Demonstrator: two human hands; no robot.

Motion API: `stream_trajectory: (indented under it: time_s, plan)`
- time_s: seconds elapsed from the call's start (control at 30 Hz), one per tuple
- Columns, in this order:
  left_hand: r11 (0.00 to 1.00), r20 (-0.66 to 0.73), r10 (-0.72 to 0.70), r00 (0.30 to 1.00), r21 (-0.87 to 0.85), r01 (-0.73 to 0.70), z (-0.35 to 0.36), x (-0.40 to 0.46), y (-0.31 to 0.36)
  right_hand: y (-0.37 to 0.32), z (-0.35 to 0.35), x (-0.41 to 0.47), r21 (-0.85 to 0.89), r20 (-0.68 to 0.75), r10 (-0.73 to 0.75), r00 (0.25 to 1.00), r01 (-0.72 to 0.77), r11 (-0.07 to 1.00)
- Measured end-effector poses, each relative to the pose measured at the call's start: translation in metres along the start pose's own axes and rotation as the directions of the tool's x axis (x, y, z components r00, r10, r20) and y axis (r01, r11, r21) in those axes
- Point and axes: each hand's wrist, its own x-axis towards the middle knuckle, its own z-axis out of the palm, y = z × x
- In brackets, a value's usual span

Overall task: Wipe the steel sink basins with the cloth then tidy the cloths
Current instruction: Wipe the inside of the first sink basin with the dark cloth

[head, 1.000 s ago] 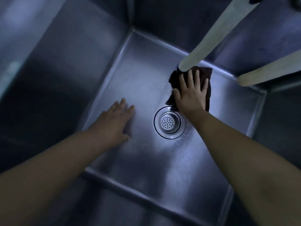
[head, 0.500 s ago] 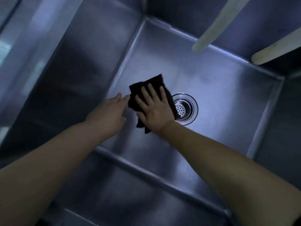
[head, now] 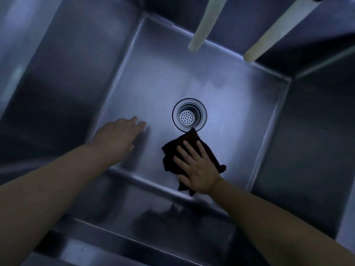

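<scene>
We are mid-wipe in the sink basin (head: 221, 89): our right hand (head: 197, 167) presses the dark cloth (head: 189, 141) flat at lower centre below the drain (head: 189, 114), our left hand (head: 119, 135) rests spread, and tidying remains.

2 pale hoses (head: 204, 25) (head: 276, 29) hang down at the far side, their open ends above and beyond the round perforated drain strainer (head: 189, 115), the left one nearer it.
</scene>
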Motion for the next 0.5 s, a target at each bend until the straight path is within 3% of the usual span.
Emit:
stream_trajectory:
  time_s: [0.27,0.5]
  plan:
    - [0.957,0.135,0.142,0.981,0.235,-0.170,0.003,0.013,0.017,0.076,-0.012,0.013,-0.051,-0.056,0.204,0.977,-0.207,0.977]
    - [0.910,0.213,0.052,0.976,0.391,-0.134,0.007,0.039,0.032,0.139,-0.032,0.050,-0.100,-0.071,0.383,0.921,-0.389,0.916]
